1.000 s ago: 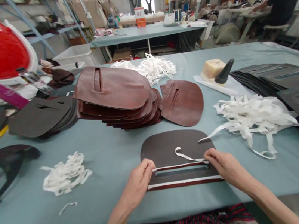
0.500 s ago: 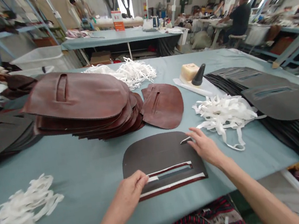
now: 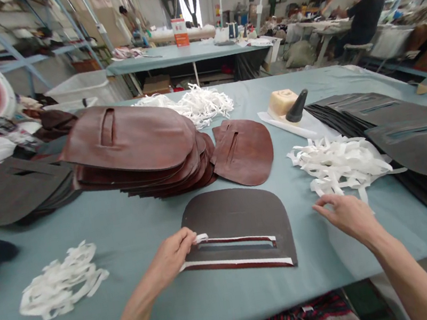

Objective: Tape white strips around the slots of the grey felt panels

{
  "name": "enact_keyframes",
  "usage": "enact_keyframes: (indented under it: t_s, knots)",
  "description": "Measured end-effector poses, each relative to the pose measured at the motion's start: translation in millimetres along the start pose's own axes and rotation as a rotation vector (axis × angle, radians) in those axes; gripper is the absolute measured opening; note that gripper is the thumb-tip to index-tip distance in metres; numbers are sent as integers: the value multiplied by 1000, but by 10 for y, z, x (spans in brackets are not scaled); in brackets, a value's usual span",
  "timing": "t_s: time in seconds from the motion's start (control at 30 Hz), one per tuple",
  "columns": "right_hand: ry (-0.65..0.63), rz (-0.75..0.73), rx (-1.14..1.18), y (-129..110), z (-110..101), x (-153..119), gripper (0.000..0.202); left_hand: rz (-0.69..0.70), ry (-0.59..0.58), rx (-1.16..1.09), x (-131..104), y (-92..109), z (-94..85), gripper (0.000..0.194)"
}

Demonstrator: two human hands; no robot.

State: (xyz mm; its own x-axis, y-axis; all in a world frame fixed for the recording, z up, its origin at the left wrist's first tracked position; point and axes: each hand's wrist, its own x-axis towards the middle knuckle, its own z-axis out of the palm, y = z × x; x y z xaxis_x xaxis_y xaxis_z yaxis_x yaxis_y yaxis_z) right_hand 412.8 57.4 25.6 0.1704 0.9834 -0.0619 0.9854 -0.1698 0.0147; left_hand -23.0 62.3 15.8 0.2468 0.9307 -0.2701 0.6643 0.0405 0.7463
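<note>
A dark panel lies in front of me on the table, its long slot edged with maroon and white tape. Another white strip over maroon runs along its near edge. My left hand is closed at the panel's left side, pinching the end of a white strip beside the slot. To the right of the panel, my right hand hovers over the table with thumb and forefinger apart, nothing visible in it. Just beyond that hand is a heap of white strips.
Brown slotted panels are stacked behind the dark one, with smaller brown pieces alongside. Black panels pile up at right. A cream block and a black cone stand farther back. White strips lie at left.
My right hand has left the dark panel's far right corner and moved right, near the white strips. My left hand still pinches the strip by the slot. The view has shifted left.
</note>
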Motion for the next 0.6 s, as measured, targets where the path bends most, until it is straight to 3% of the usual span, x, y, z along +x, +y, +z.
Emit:
enact_keyframes:
  t_s: [0.1,0.2,0.3,0.43,0.6]
  knots:
    - [81,-177,52,-444,-40,-216,27,75,-86,46,-235,267,98,35]
    - [93,-554,198,-972,28,-436,24,241,-162,136,-435,483,408,30]
    - [95,-819,269,-1362,178,-578,30,357,-3,316,-477,501,781,22]
    - [128,-877,253,-1488,361,-627,39,418,182,503,-388,314,1075,15]
    - [146,-877,204,-1417,483,-638,41,435,191,551,-350,197,1155,18]
